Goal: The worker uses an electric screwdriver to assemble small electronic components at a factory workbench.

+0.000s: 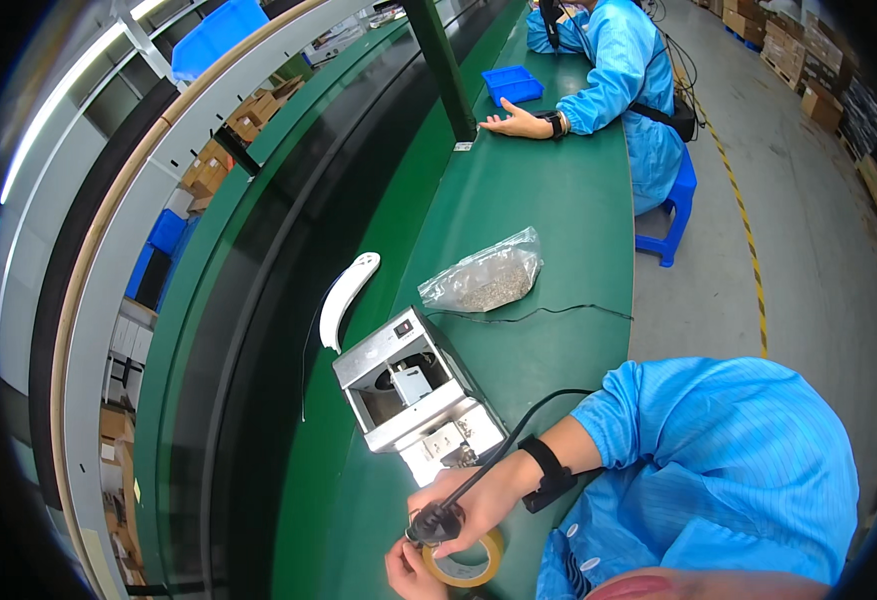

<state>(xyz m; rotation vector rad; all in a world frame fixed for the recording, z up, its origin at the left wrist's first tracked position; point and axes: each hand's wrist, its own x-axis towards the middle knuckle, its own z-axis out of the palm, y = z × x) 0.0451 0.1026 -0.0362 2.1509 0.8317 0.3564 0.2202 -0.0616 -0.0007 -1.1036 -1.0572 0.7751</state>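
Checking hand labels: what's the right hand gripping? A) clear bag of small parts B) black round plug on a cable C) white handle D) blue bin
B: the right hand closes on the black round plug, cable trailing, just above the tape roll.

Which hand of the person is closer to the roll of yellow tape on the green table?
Left. The left hand touches the tape roll at its left edge. The right hand grips a black plug just above the roll.
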